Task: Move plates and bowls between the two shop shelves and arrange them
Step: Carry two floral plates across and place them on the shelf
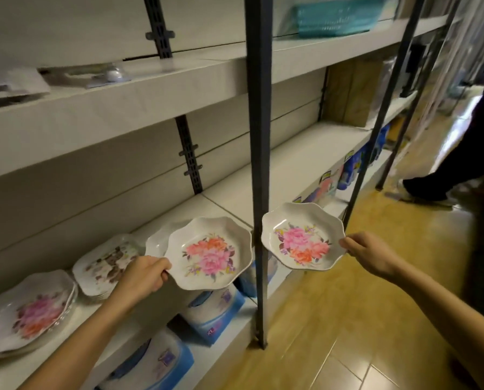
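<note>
Head view. Your left hand pinches the near rim of the left plate, a glossy white scallop-edged dish printed with pink and orange flowers. The fingers curl over the rim. The left plate tilts toward you at the front edge of the white shop shelf, partly covering a plain white scalloped plate behind it. Whether the two touch cannot be told.

Your right hand pinches the right rim of the right plate, a matching white scalloped dish with pink and orange flowers. The right plate hangs in the air in front of the shelf, just right of the dark metal upright post, and apart from the left plate.

On the same shelf, left of your left hand, sits a stack of white plates with a brown pattern. Further left is a stack of white plates with pink flowers.

The level below carries blue-and-white soft packages. On the top level stands a teal plastic basket, blurred. A brown cardboard box occupies the far end of a middle level.

On the yellow wood-pattern floor, at the right, are another person's dark-trousered legs.
</note>
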Available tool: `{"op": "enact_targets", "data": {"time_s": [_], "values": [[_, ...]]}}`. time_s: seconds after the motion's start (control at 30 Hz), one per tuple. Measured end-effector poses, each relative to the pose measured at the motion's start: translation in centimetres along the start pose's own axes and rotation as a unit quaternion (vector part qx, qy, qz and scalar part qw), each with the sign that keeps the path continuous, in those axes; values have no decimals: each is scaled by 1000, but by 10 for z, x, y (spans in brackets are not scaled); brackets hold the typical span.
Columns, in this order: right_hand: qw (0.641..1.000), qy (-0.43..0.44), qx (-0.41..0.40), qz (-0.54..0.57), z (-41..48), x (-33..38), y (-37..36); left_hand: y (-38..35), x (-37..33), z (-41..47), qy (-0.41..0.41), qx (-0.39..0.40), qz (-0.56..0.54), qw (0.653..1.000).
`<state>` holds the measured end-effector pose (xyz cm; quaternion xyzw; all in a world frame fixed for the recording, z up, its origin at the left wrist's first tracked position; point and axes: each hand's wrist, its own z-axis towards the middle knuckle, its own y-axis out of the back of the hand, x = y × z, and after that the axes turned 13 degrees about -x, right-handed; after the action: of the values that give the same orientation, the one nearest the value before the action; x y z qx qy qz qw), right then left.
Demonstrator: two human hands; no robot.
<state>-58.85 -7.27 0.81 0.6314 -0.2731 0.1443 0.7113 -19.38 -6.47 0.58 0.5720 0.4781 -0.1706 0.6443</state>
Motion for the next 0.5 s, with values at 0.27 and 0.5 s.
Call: {"op": "enact_targets", "data": {"time_s": [0.27,0.5], "values": [[1000,-3,4,-22,40,-85,61,-99,-65,-48,0,0,-5,1000],[999,-19,-13,-40,84,-144,95,-166,-106,-60,16,-9,0,1000]]}}
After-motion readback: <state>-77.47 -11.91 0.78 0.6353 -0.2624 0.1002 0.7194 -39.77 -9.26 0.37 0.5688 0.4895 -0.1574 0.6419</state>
